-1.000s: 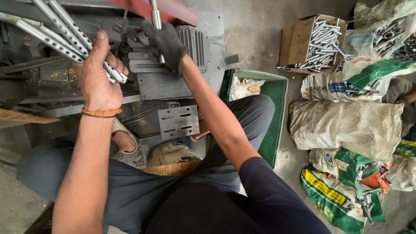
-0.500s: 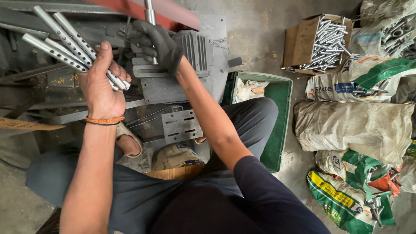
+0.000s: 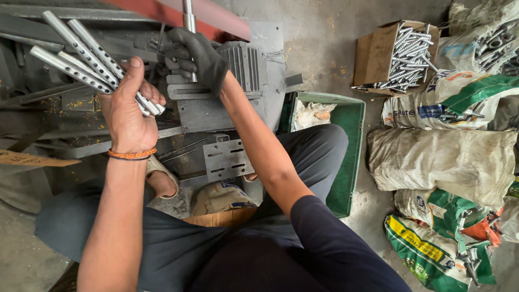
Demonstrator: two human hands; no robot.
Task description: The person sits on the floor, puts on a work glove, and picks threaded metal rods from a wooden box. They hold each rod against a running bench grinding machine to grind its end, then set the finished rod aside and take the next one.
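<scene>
A: What is held in the left hand [image 3: 127, 111]?

B: A bundle of perforated metal tubes [image 3: 81, 54] is clamped in its grip, the fingers closed round the lower ends; the tubes fan up and away toward the far left edge of the grey machine [image 3: 216, 111]; an orange band is worn at the wrist.

A: And the right hand [image 3: 197, 57]?

B: It is covered by a dark glove; its grip is closed on something at the foot of the upright steel rod [image 3: 188, 16], just under the red bar [image 3: 178, 11] at the machine's far edge; what exactly is pinched there cannot be told.

A: What is seen around the machine?

B: A slotted grey plate [image 3: 227, 159] is fixed at its near edge, above the person's knees; a green plastic tray [image 3: 351, 157] is set on the floor just beside the right leg, with crumpled cloth [image 3: 313, 113] lying in its far end; a cardboard box [image 3: 373, 57] filled with more metal pieces is placed farther right on the floor; stuffed sacks [image 3: 443, 162] are piled along the right side, near the tray but apart from it.
</scene>
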